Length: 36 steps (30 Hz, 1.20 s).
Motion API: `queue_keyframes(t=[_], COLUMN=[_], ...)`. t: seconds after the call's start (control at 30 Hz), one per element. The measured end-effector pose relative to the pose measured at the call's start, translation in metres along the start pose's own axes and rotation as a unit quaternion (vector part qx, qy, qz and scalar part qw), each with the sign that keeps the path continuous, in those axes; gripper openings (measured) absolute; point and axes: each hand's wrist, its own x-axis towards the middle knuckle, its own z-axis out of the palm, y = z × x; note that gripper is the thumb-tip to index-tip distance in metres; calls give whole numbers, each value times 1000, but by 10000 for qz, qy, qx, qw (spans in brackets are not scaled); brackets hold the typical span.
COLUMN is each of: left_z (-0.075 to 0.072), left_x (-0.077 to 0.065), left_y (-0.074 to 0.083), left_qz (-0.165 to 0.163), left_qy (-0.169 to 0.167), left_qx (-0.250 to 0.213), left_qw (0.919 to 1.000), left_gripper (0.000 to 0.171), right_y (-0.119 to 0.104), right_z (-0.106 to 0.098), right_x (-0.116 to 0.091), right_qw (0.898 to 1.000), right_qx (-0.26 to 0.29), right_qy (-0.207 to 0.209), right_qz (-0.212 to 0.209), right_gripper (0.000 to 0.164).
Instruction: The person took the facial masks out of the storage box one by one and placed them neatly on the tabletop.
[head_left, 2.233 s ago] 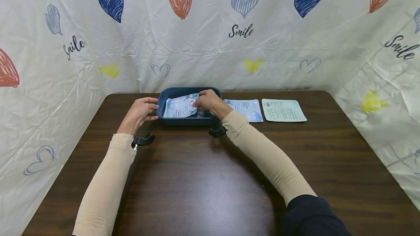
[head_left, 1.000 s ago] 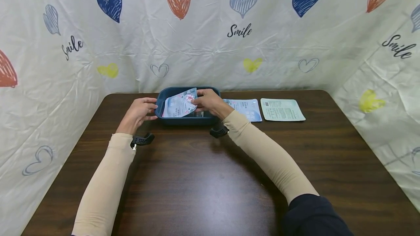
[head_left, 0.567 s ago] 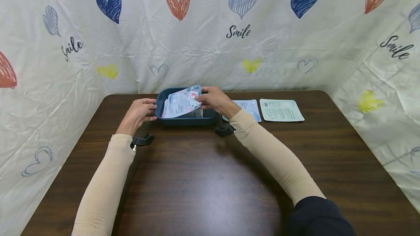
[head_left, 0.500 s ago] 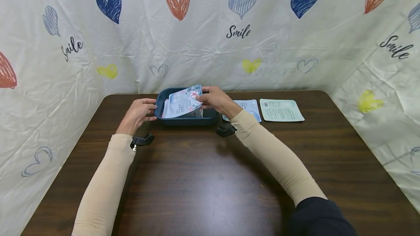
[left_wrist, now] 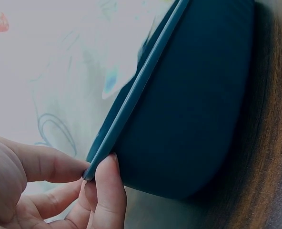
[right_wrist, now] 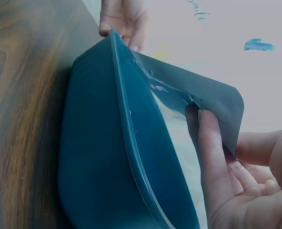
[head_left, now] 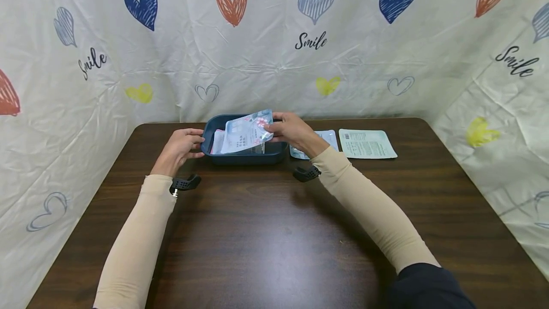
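In the head view my left hand [head_left: 177, 151] is at the left end of a dark blue plastic bin [head_left: 244, 159]. The left wrist view shows its thumb and fingers pinching the bin's rim [left_wrist: 131, 98]. My right hand [head_left: 296, 132] pinches the right edge of a light-blue sheet mask packet [head_left: 246, 133] with pink flowers. That packet is raised and tilted over the bin. From the right wrist view, my right hand [right_wrist: 236, 176] grips the packet's grey back [right_wrist: 198, 88] above the opening. Other packets [head_left: 217, 142] lie inside the bin, partly covered.
Right of the bin, a light-blue packet [head_left: 328, 138] lies on the brown wooden table [head_left: 257, 232], partly behind my right wrist. Beside it lies a pale green packet [head_left: 367, 144] with printed text. A white curtain [head_left: 274, 61] with hearts hangs behind the table.
My right hand has lifted the flowered packet and moved it rightward, uncovering more of the packets in the bin. My left hand has stayed at the bin's left end.
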Motion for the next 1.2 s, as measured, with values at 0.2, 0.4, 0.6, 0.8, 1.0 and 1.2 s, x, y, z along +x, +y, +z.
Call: queue_keyframes(t=[0.2,0.4,0.6,0.8,1.0,1.2], left_z=[0,-1,0,-1,-2,-3], left_x=[0,-2,-3,1,2,3], left_y=[0,2,2,-1,-3,-3], left_qz=[-9,59,44,27,47,57], left_qy=[14,-18,-61,-67,-18,-27], left_qx=[4,-5,-18,-85,-40,-9], left_qw=[10000,10000,10000,9999,10000,10000], left_gripper=[42,44,45,44,43,43], right_y=[-1,-2,-3,1,8,11], right_z=[-9,-21,-32,-44,-54,-65], right_x=[-13,-24,-39,-52,-62,-74], right_qw=[9999,9997,9996,9996,9987,9992], right_qx=[34,63,174,140,412,314], right_qy=[-127,-220,-198,-233,-283,-254], right_qz=[-49,-3,54,7,-71,-69], right_gripper=[46,65,66,62,47,50])
